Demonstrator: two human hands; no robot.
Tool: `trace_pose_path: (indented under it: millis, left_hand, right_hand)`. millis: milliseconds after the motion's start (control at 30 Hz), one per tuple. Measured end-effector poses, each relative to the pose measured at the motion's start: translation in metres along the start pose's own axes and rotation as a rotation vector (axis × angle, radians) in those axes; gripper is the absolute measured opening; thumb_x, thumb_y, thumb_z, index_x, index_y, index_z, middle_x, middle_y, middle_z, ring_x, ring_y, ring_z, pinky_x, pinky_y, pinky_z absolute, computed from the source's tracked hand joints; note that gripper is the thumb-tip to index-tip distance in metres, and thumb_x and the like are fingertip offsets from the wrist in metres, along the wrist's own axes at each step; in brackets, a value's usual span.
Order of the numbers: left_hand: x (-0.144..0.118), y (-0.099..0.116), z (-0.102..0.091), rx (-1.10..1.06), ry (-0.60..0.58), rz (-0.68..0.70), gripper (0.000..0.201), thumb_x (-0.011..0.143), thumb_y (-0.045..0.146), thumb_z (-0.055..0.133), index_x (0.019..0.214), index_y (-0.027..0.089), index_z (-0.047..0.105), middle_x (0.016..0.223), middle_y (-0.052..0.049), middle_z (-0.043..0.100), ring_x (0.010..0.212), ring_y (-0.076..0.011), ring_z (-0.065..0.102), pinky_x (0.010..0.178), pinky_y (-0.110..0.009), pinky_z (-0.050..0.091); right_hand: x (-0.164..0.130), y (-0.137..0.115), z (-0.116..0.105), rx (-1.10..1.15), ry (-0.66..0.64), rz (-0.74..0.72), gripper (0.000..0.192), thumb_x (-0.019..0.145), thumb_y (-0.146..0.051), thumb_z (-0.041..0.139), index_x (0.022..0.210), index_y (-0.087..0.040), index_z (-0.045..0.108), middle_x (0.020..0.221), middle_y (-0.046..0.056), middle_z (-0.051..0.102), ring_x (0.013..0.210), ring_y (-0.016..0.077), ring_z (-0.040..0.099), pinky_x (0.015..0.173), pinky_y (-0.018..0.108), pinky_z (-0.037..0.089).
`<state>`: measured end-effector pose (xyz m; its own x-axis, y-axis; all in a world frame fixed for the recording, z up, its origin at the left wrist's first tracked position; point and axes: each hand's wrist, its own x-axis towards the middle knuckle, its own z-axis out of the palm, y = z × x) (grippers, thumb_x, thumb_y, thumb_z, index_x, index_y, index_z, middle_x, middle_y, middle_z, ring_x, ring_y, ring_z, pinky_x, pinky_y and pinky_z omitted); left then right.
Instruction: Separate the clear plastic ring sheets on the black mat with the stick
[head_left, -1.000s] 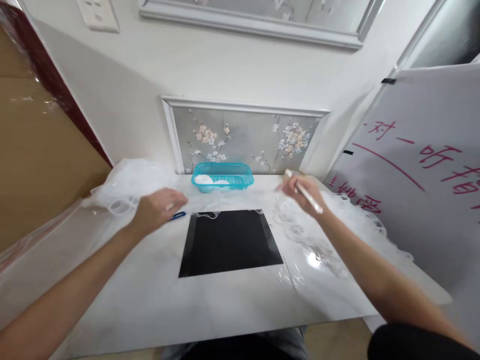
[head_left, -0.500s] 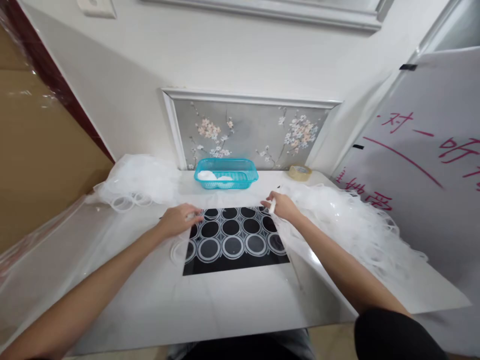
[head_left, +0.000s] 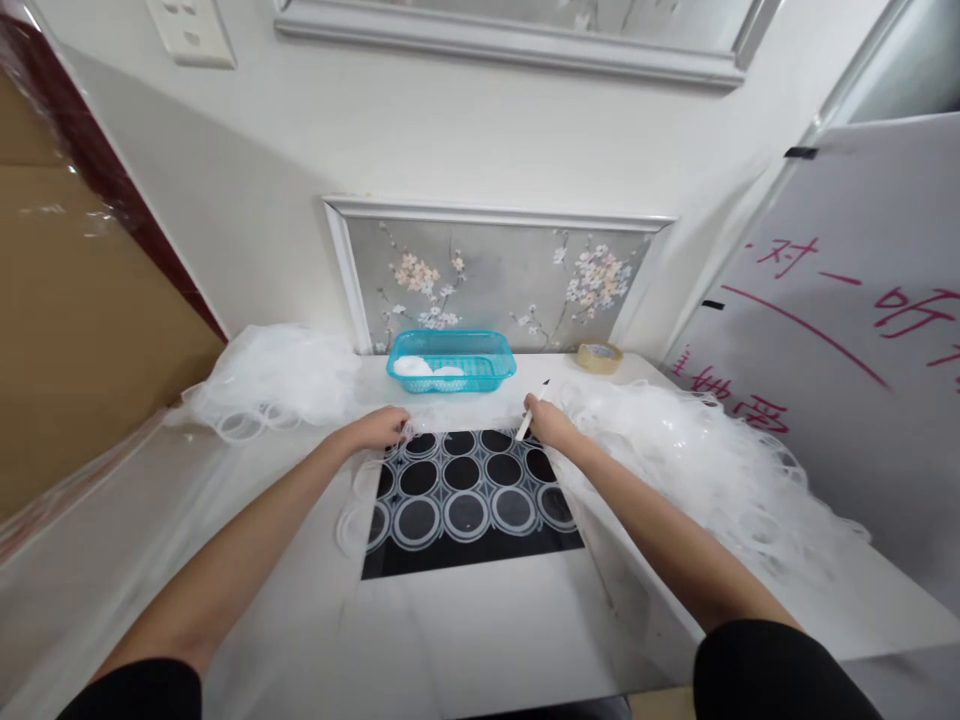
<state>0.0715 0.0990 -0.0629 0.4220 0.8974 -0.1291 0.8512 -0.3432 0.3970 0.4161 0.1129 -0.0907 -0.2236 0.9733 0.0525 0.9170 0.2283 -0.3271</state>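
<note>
A black mat (head_left: 469, 567) printed with pale circles lies on the white table, apparently under a clear plastic sheet with rings marked in it. My left hand (head_left: 386, 428) is closed at the mat's far left corner, fingertips pinched on the translucent sheet's edge there. At the far right corner, my right hand (head_left: 551, 424) grips a slim white pen-like tool (head_left: 523, 425) with a dark pointed tip, which points up and away from the mat. Beside the mat's left edge lie some loose translucent rings (head_left: 351, 528).
A turquoise plastic basket (head_left: 491, 378) holding white pieces stands against the wall. Right of it lies a roll of clear tape (head_left: 599, 358). Heaps of translucent ring scraps sit at left (head_left: 274, 375) and right (head_left: 697, 470). A whiteboard (head_left: 847, 400) leans at the right.
My left hand has gone from loosely spread fingers to a pinch at the mat's far left corner. My right hand has shifted slightly left, and the tool's dark tip shows more clearly.
</note>
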Motion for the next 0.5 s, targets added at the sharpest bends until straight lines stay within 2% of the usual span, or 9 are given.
trace_pose_path:
  millis: [100, 233, 333, 500]
  left_hand:
    - [-0.001, 0.001, -0.009, 0.008, 0.076, -0.094, 0.023, 0.085, 0.033, 0.065, 0.075, 0.013, 0.06, 0.076, -0.002, 0.061, 0.075, -0.0161, 0.059, 0.078, -0.034, 0.047]
    - [-0.003, -0.004, -0.03, -0.041, 0.266, -0.211, 0.016, 0.09, 0.027, 0.06, 0.082, 0.013, 0.059, 0.08, -0.002, 0.062, 0.075, -0.0156, 0.061, 0.075, -0.033, 0.049]
    - [-0.002, -0.005, -0.04, -0.142, 0.407, -0.274, 0.008, 0.091, 0.02, 0.049, 0.089, 0.015, 0.054, 0.08, -0.002, 0.066, 0.063, -0.0134, 0.062, 0.065, -0.028, 0.051]
    - [0.006, -0.001, -0.039, -0.292, 0.541, -0.319, 0.007, 0.087, 0.02, 0.042, 0.092, 0.017, 0.046, 0.087, -0.004, 0.068, 0.05, -0.0115, 0.062, 0.047, -0.021, 0.049]
  right_hand:
    - [0.005, 0.002, -0.015, 0.043, 0.089, 0.012, 0.029, 0.076, -0.003, 0.05, 0.101, -0.016, 0.048, 0.093, 0.014, 0.067, 0.085, 0.0234, 0.061, 0.069, 0.028, 0.039]
    - [0.012, 0.007, -0.044, 0.099, 0.254, 0.048, 0.034, 0.071, -0.002, 0.049, 0.102, -0.016, 0.046, 0.098, 0.014, 0.067, 0.087, 0.0239, 0.06, 0.071, 0.029, 0.04]
    - [0.015, 0.01, -0.059, 0.13, 0.382, 0.076, 0.029, 0.074, -0.005, 0.044, 0.101, -0.016, 0.047, 0.1, 0.015, 0.065, 0.089, 0.025, 0.059, 0.073, 0.031, 0.04]
    - [0.026, 0.007, -0.065, 0.154, 0.507, 0.082, 0.024, 0.076, -0.005, 0.038, 0.094, -0.016, 0.051, 0.092, 0.014, 0.063, 0.084, 0.0249, 0.056, 0.073, 0.032, 0.039]
